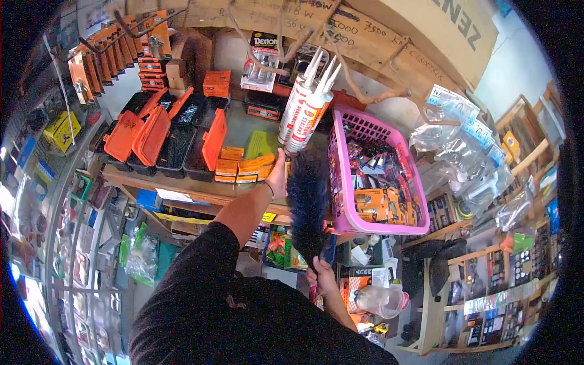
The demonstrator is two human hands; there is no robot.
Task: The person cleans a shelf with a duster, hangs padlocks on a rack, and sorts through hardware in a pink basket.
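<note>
My left hand (pixel 278 176) is at the lower end of several white and red sealant tubes (pixel 300 118). It seems to grip them, though most of its fingers are hidden behind the tubes. The tubes lean to the right with their pointed nozzles up. Closed around the handle of a dark bristly duster (pixel 308 204) is my right hand (pixel 323 277). The duster's head points up, just below the tubes, and covers part of the shelf edge. Small orange boxes (pixel 246 168) lie on the shelf left of my left hand, beside a yellow-green piece (pixel 260 145).
A pink basket (pixel 380 230) full of small packets stands right of the duster. Black cases with orange lids (pixel 149 137) fill the shelf's left part. Metal hooks (pixel 365 97) stick out above. Clear plastic packs (pixel 465 152) hang at right, and a wire rack (pixel 73 243) runs along the left.
</note>
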